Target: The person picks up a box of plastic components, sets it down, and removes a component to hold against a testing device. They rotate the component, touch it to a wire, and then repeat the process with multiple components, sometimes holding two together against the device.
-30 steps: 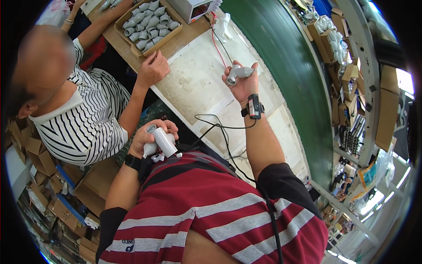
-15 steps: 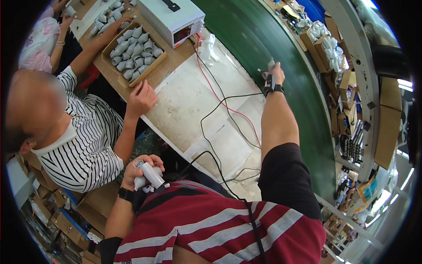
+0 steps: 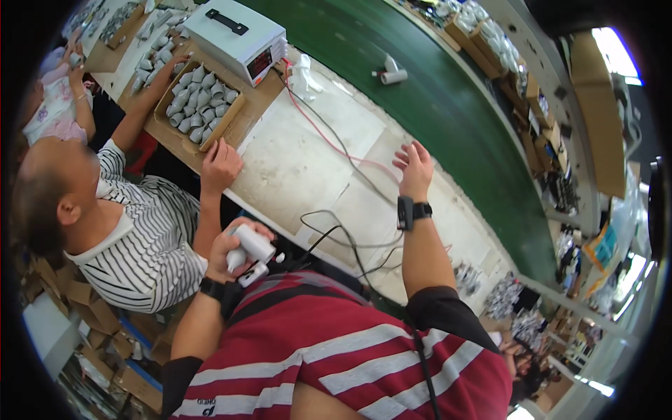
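Note:
My left hand, low and close to my body, is wrapped round a white cylindrical part. A small grey cone-tipped piece and other white bits sit against it in the same grip; their details are partly hidden by my fingers. My right hand is over the right side of the pale worktop, fingers apart and nothing in them. Beyond it, a white cylindrical part with a pale tip lies on the green belt.
A cardboard tray of grey cone-tipped pieces stands beside a boxy instrument at the far left. Red and black cables cross the worktop. A co-worker in a striped shirt sits at left, one hand by the tray.
My right hand has let go of the white part on the green belt and drawn back over the worktop. My left hand keeps its hold. The whole view has shifted.

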{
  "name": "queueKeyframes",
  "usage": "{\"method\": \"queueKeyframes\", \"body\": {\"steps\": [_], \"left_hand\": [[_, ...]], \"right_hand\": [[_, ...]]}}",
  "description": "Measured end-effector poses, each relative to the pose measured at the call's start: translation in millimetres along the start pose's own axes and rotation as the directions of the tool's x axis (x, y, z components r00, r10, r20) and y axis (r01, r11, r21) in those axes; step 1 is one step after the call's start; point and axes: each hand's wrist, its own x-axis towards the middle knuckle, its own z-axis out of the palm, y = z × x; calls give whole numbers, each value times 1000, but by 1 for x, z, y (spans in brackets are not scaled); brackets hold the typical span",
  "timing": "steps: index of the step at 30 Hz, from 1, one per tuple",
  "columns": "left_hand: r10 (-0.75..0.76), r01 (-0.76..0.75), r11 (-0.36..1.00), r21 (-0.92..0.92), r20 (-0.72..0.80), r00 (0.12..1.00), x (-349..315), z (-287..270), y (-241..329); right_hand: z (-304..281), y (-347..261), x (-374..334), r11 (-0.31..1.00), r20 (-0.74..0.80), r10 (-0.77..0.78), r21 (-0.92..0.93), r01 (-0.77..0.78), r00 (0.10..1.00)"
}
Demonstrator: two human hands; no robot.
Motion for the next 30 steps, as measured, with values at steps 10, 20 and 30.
{"method": "queueKeyframes", "body": {"steps": [10,20,30], "left_hand": [[-186,171,959,-227,-48,981,15,-38,10],[-405,424,890,-166,137,904,4,-16,0],[-591,584,807,91,109,800,-1,22,-34]], "right_hand": [[-107,-83,-167,954,-215,-297,-116,278,930],[-83,-43,-355,974,-209,-226,-41,222,952],[41,-40,-390,659,399,-387,-511,552,831]]}}
